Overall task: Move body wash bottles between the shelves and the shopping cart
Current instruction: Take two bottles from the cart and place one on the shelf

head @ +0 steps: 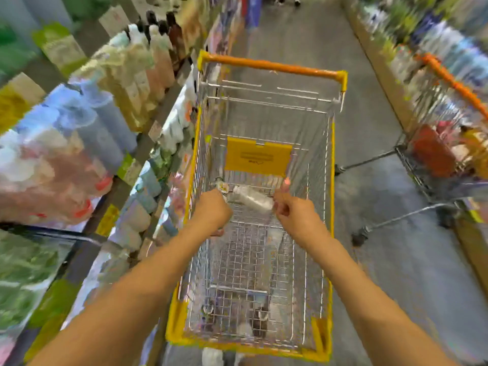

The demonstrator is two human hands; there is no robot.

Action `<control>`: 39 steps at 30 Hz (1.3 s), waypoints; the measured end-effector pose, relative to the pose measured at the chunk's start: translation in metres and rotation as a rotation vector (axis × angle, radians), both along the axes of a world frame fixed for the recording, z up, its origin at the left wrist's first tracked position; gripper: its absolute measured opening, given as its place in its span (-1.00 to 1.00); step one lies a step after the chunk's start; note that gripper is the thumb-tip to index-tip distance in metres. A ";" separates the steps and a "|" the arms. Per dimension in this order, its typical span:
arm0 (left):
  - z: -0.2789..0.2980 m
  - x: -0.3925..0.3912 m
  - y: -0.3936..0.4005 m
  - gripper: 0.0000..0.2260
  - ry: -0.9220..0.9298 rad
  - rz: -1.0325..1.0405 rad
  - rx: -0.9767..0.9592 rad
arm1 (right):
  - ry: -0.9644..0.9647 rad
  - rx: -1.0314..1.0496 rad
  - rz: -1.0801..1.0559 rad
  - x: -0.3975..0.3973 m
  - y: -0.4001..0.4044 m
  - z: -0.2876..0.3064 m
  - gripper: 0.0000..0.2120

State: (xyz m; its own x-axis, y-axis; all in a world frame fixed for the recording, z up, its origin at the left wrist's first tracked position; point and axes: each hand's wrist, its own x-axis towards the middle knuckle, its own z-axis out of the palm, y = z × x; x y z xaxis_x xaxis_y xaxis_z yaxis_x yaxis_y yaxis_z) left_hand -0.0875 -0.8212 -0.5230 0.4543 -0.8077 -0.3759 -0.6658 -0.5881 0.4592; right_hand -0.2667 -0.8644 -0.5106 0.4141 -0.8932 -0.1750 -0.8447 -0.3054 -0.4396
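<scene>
We reach both arms down into the shopping cart (332,165), where a pale body wash bottle (250,198) lies on its side on the wire floor, between our two hands. Our left hand (212,212) is curled at the bottle's cap end and our right hand (295,215) at its base. Blur hides whether either hand's fingers (280,200) actually clamp it. Stocked shelves (126,180) run along our left.
</scene>
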 end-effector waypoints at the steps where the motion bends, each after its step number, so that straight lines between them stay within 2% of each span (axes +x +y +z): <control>1: -0.012 0.001 -0.013 -0.63 0.046 0.019 0.005 | 0.002 0.017 0.001 0.003 -0.009 -0.008 -0.90; 4: -0.047 0.004 -0.049 -0.68 0.098 0.048 0.049 | 0.026 0.060 0.020 0.022 -0.047 -0.037 -0.81; 6: -0.073 0.011 -0.073 -0.72 0.104 0.108 0.057 | 0.016 0.113 0.012 0.042 -0.074 -0.059 -0.85; 9: -0.114 0.023 -0.109 -0.91 0.183 0.198 0.067 | 0.001 0.181 -0.013 0.067 -0.116 -0.105 -0.87; 12: -0.159 0.036 -0.139 -0.73 0.203 0.262 0.098 | 0.032 0.225 -0.025 0.083 -0.151 -0.155 -0.89; 15: -0.206 0.044 -0.165 -0.49 0.109 0.302 0.182 | 0.155 0.287 -0.004 0.098 -0.187 -0.212 -0.68; 19: -0.267 0.051 -0.191 -0.36 0.049 0.344 0.262 | 0.314 0.310 0.038 0.120 -0.226 -0.285 -0.40; 23: -0.339 0.063 -0.200 -0.12 0.046 0.405 0.259 | 0.445 0.286 0.107 0.122 -0.250 -0.342 -0.24; 25: -0.362 0.066 -0.197 -0.03 0.065 0.429 0.227 | 0.449 0.329 0.104 0.116 -0.255 -0.361 -0.27; 28: -0.372 0.068 -0.195 0.03 0.065 0.440 0.215 | 0.493 0.357 0.082 0.109 -0.259 -0.377 -0.17; 30: -0.369 0.070 -0.198 0.06 0.031 0.468 0.253 | 0.565 0.302 0.057 0.110 -0.260 -0.394 -0.10; 32: -0.365 0.072 -0.202 0.06 0.030 0.480 0.302 | 0.583 0.240 0.019 0.113 -0.257 -0.406 -0.17; 34: -0.357 0.071 -0.202 0.06 0.031 0.461 0.308 | 0.561 0.220 -0.030 0.115 -0.250 -0.410 -0.22; 39: -0.352 0.068 -0.194 0.07 0.033 0.459 0.242 | 0.458 0.315 -0.144 0.107 -0.226 -0.402 -0.12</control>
